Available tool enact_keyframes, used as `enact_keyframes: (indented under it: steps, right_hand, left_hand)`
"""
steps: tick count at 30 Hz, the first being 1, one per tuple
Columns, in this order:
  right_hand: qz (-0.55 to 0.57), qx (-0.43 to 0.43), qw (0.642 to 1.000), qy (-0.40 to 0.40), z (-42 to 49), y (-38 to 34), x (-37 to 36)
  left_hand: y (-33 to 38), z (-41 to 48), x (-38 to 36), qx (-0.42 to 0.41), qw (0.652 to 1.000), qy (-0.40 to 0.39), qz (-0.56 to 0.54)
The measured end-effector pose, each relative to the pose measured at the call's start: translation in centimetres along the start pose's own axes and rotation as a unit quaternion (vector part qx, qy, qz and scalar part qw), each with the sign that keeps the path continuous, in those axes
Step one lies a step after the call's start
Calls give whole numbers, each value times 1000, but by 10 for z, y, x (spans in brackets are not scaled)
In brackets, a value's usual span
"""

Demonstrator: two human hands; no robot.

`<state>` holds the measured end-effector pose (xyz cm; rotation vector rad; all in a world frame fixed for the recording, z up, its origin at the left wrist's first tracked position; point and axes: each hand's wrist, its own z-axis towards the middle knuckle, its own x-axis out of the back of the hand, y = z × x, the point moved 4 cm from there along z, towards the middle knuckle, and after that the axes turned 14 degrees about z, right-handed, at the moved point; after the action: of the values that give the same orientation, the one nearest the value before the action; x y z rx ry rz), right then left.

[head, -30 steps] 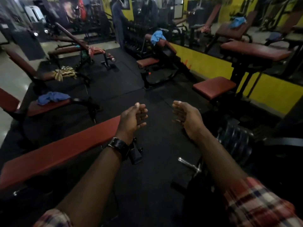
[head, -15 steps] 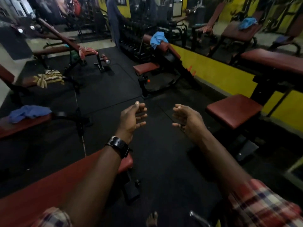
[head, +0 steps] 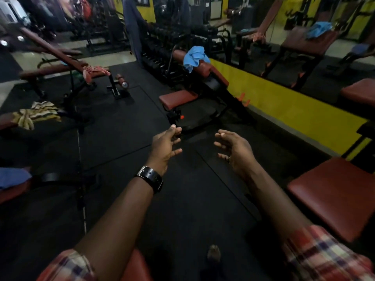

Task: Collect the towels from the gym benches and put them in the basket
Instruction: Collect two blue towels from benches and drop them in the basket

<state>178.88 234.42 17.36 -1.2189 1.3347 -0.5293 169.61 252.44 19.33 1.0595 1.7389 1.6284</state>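
Note:
Both my hands are stretched out over the black floor mat, holding nothing. My left hand point(head: 165, 146), with a black watch on its wrist, has its fingers spread. My right hand point(head: 235, 149) is open too, fingers loosely curled. A light blue towel point(head: 194, 57) hangs over the top of an inclined red bench straight ahead. A pink towel point(head: 95, 71) lies on a bench at the back left. A yellow striped towel point(head: 35, 115) rests on a bench at the left. A darker blue towel point(head: 12, 176) shows at the left edge. No basket is in view.
A red bench seat point(head: 341, 193) stands close on my right, beside a yellow wall band point(head: 284, 104) under a mirror. A dumbbell rack point(head: 162, 63) and a standing person point(head: 133, 29) are at the back. My foot point(head: 214, 253) shows below.
The view has moved forward along the mat. The long red bench on my left has slid out of sight and the light blue towel is nearer. My fingers have spread wider.

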Motion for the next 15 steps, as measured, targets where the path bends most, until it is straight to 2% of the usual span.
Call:
enact_keyframes:
  steps: [7,15]
  right_hand:
    - [-3,-9,1000,-11,225,-43,-49]
    - [11,-28,999,-19,404,-48,-115]
  left_hand:
    - [36,209,-24,11,1000,20,-15]
    - [48,387,-18,36,998,28,-40]
